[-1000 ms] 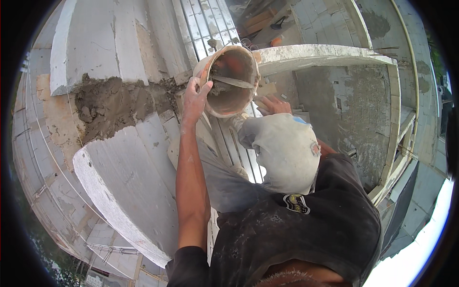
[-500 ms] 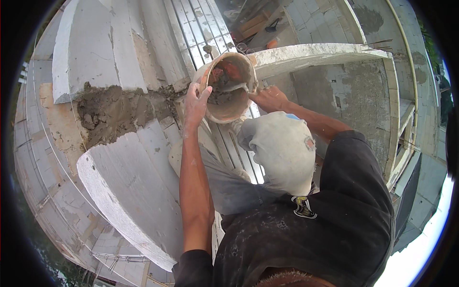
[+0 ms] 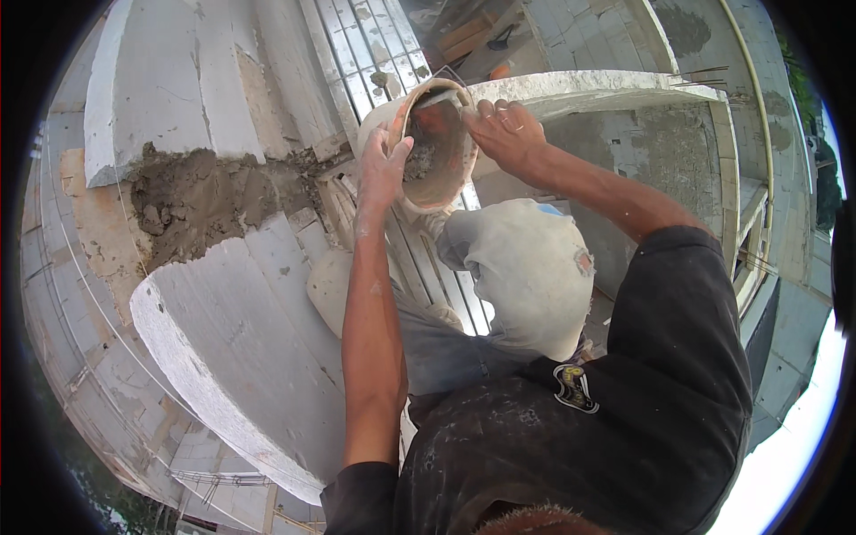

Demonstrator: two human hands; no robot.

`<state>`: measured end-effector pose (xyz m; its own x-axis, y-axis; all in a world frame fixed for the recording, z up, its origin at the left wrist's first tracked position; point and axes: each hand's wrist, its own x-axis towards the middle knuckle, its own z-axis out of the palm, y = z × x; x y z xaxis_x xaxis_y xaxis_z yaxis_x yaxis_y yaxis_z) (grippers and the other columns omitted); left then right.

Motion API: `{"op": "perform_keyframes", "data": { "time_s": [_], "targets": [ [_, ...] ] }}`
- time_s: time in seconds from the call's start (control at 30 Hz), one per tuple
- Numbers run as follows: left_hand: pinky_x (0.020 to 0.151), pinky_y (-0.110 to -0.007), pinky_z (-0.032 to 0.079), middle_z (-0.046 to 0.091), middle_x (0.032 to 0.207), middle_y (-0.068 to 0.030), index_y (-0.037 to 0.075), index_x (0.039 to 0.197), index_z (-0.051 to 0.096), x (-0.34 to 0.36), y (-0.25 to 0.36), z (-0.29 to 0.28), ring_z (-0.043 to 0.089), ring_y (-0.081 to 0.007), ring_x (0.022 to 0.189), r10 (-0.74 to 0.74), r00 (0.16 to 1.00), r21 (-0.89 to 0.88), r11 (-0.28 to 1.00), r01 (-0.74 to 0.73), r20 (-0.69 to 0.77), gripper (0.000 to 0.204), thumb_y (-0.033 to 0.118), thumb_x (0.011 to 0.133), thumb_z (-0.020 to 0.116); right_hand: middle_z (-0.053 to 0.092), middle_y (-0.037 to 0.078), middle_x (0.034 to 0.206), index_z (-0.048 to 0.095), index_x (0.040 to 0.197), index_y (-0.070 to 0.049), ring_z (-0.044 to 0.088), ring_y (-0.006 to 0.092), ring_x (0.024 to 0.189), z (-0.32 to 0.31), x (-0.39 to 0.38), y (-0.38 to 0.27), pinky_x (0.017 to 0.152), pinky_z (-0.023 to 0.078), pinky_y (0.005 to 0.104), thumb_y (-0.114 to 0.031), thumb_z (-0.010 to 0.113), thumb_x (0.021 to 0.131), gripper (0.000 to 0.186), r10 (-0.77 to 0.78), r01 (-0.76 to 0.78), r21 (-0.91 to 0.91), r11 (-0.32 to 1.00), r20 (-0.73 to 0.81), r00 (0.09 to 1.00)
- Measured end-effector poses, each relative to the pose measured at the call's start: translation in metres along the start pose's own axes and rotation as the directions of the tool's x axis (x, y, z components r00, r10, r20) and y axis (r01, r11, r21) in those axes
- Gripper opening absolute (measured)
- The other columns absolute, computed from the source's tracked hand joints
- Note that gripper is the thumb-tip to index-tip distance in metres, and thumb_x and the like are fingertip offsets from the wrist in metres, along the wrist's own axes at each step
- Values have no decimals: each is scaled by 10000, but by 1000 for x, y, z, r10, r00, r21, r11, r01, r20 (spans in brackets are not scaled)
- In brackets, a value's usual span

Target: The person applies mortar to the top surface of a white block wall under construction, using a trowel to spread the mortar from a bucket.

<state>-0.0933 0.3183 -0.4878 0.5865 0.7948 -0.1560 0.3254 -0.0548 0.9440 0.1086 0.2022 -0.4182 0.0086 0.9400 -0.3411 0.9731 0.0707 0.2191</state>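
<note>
At upper centre, tilted with the mouth turned up toward the view: a round, pale, mortar-smeared bucket (image 3: 444,191) with orange-red staining inside. Within it, along the lower left of the inner wall, clumpy grey mortar (image 3: 417,166). At the top of the rim, a thin, bent wire handle (image 3: 453,73). On the left side of the rim, a left hand (image 3: 383,168) grasping, thumb over the edge and fingers against the outer wall. On the right side, just at the rim, a right hand (image 3: 508,134) with fingers curled; cannot tell whether closed on anything. Behind and below the bucket, ridged, silvery metal planks (image 3: 358,40). Just below the mouth, a pale, dusty trouser leg (image 3: 526,281) with a small hole at the knee. To the left, rough wet brown-grey mortar (image 3: 209,201) between two long, pale grey blocks (image 3: 241,334). To the right, a curved, white-edged wall (image 3: 588,94) and a patchily plastered grey panel (image 3: 664,169). At the lower edge, a dusty black T-shirt (image 3: 535,446).
</note>
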Motion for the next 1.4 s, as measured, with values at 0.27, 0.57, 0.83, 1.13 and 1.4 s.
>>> {"op": "perform_keyframes", "data": {
  "time_s": [0.27,0.57,0.83,1.13,1.4],
  "targets": [
    [852,-395,454,632,975,-177,-44,1108,577,34,6,-5,607,-270,926,-167,974,48,986,162,152,474,345,854,670,565,63,999,560,1143,-111,576,190,952,15,-13,34,794,407,372,-221,623,863,308,20,-20,-412,911,-3,1000],
    [875,-447,451,642,1040,-205,3,1048,591,56,33,2,612,-356,1007,-259,932,280,942,185,255,428,371,845,671,589,76,1002,493,1235,-218,655,223,897,98,-7,57,716,524,354,-177,598,885,367,15,-14,-231,973,2,1000],
    [908,-475,441,628,1112,-223,-9,1086,575,24,41,23,592,-392,1068,-68,979,308,951,6,193,427,336,851,662,613,79,1053,433,1379,-275,663,263,975,138,-27,10,784,544,392,-116,543,890,526,112,-115,70,991,57,992],
    [1036,-432,399,477,1414,-221,-55,1337,465,-5,22,19,518,-374,1233,-72,992,230,972,46,106,586,310,902,613,672,113,1079,474,1329,-233,687,311,932,153,-48,-87,705,537,462,-220,581,857,484,251,-355,558,750,257,933],
    [1059,-417,372,399,1493,-208,-28,912,523,-26,17,7,446,-378,1315,-99,994,136,986,92,49,332,290,902,618,706,106,987,535,1248,-237,686,339,870,164,-31,-109,705,533,457,-301,699,790,491,347,-240,807,539,46,937]
  ]
}}
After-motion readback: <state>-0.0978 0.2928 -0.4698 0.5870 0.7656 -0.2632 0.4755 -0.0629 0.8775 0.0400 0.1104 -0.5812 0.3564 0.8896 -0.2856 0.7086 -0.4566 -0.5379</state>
